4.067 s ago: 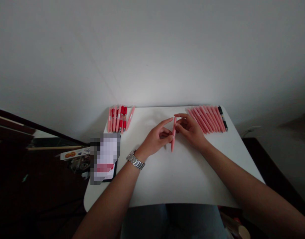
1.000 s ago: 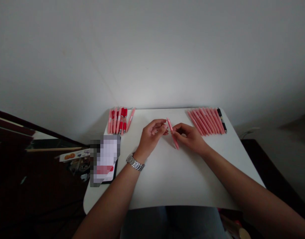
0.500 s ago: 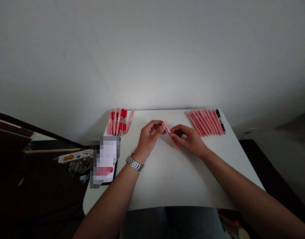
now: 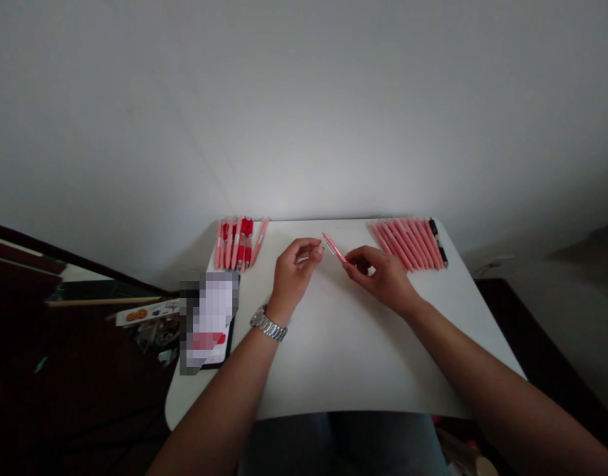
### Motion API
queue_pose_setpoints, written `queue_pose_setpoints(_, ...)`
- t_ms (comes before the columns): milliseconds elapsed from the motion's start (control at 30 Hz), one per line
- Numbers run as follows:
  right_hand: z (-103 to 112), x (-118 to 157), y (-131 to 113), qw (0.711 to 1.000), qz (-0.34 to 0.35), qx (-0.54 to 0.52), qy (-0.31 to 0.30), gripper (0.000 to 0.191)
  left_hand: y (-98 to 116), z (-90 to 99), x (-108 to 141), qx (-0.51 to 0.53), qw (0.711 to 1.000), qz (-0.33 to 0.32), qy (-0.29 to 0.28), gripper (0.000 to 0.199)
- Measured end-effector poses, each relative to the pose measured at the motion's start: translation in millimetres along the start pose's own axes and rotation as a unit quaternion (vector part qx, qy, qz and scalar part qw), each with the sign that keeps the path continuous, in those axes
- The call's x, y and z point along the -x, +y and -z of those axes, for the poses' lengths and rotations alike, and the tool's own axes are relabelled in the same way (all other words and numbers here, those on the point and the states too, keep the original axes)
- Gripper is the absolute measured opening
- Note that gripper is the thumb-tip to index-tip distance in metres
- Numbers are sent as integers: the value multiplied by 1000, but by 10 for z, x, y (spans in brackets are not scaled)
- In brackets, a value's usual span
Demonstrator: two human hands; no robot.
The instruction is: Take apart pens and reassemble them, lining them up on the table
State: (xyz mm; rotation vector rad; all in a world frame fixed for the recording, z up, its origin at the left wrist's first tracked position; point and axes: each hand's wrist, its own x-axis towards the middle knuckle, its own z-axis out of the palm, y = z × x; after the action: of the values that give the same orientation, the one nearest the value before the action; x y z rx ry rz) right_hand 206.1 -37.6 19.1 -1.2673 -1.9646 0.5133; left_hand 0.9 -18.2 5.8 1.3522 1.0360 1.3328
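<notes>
Over the middle of the white table, my right hand pinches the near end of a pink pen, whose far end points up and to the left. Just left of the pen is my left hand, its thumb and fingertips pressed together; whatever may be between them is too small to make out. Several pink pens lie side by side at the back right, beside a black pen. Pink pens and red pens form a group at the back left.
A phone, partly pixelated, lies at the table's left edge. A wall rises behind the table. Low on the left, beyond the table, are a patterned box and some clutter.
The pink pen has moved up and away from my left fingertips, which have come off it. My right hand now holds it nearer its lower end.
</notes>
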Motion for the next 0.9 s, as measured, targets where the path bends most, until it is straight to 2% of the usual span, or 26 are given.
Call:
queue_pose_setpoints(100, 63, -26, 39, 998, -8, 52, 24, 12, -38, 32, -12, -55, 998, -22, -1, 29)
queue_pose_setpoints(233, 162, -62, 144, 990, -28, 127, 59, 11, -86, 60, -21, -71, 997, -18, -7, 29)
queue_pose_setpoints(467, 341, -107, 338, 956, -95, 268, 77, 8, -109, 72, -17, -74, 997, -8, -14, 29)
queue_pose_setpoints(700, 424, -117, 413, 933, -152, 316, 80, 10, -110, 84, -18, -72, 997, -8, -17, 31)
queue_pose_setpoints(900, 430, -119, 442, 927, -167, 329, 73, 11, -94, 85, -20, -65, 998, -6, -16, 34)
